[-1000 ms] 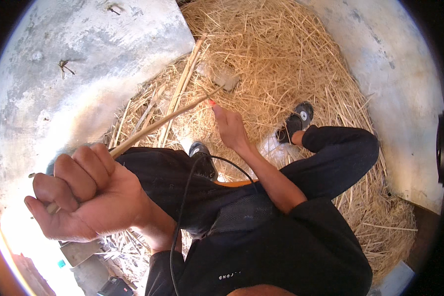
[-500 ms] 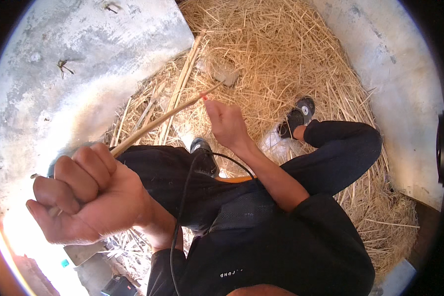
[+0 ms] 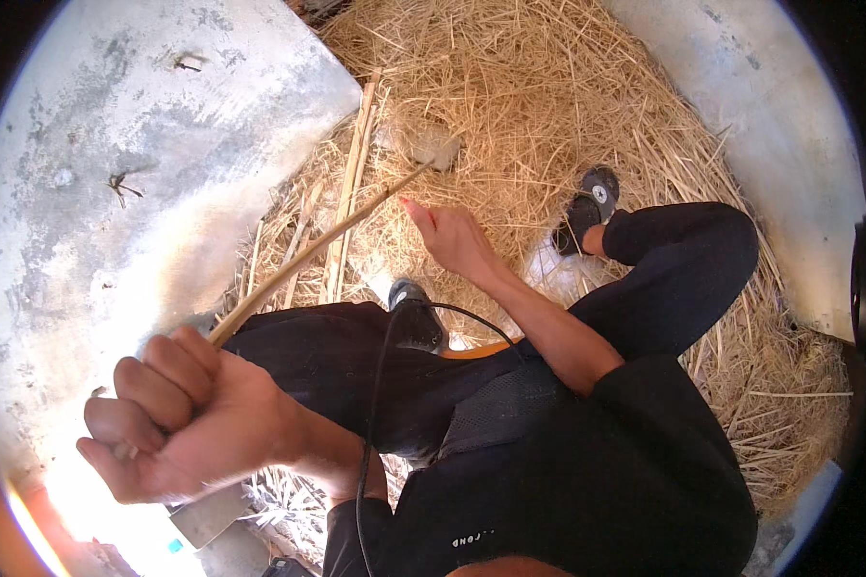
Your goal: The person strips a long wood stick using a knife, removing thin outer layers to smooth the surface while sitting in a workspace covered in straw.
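My left hand (image 3: 197,418), at the lower left, is closed in a fist around a long, thin wooden stick (image 3: 308,253). The tan stick slants up and away to the right, tapering to its far tip above the straw. Just below its far part is my right hand (image 3: 457,242), its fingers curled in and the thumb side toward the stick. A small red spot shows at that hand's tip; whether it belongs to a held thing cannot be made out. A narrow gap separates this hand from the stick.
Loose straw (image 3: 510,96) covers the floor. Long split wooden strips (image 3: 354,178) lie beyond the stick, near a grey stone (image 3: 438,151). A pale, stained slab (image 3: 212,125) stands left, a pale wall (image 3: 770,125) right. A black cable (image 3: 380,375) hangs before my dark clothes.
My right hand, earlier at the stick near its far end, has drawn slightly down and away from it. The left fist keeps its grip. The whole view has shifted a little.
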A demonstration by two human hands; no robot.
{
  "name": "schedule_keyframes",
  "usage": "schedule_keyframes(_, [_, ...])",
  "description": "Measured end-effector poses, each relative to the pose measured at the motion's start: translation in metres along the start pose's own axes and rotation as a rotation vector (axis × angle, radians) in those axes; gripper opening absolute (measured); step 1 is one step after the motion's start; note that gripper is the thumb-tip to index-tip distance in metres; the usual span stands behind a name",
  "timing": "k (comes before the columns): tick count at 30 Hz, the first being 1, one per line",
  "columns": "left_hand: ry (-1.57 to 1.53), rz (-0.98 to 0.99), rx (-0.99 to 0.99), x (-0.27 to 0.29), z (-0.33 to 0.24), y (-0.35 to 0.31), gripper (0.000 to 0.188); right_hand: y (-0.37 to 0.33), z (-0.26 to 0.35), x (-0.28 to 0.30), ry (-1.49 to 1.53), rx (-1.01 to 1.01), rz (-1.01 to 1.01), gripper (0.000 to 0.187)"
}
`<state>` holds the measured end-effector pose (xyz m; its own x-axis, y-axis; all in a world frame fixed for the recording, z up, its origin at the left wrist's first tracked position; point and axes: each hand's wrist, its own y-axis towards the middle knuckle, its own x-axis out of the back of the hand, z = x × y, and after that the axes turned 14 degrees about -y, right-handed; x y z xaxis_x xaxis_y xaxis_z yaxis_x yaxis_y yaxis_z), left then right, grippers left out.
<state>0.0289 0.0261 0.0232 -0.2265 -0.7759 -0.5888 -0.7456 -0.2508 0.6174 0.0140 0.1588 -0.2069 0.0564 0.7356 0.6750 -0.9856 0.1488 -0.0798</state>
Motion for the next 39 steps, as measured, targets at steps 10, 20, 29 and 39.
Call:
schedule_keyframes(10, [0.191,-0.251,-0.142,-0.008,0.005,0.002,0.04,-0.003,0.018,-0.001,0.03,0.147,-0.109,0.053])
schedule_keyframes(20, [0.221,-0.164,-0.16,-0.003,0.006,0.003,0.04,-0.014,0.012,0.008,0.219,0.369,-0.271,0.034])
schedule_keyframes(29, [0.162,-0.179,-0.119,-0.002,0.005,0.003,0.04,0.004,-0.006,-0.005,0.074,0.014,0.051,0.06])
schedule_keyframes(39, [0.211,-0.244,-0.133,-0.01,0.005,0.001,0.039,0.017,-0.019,-0.012,-0.096,-0.06,0.036,0.066])
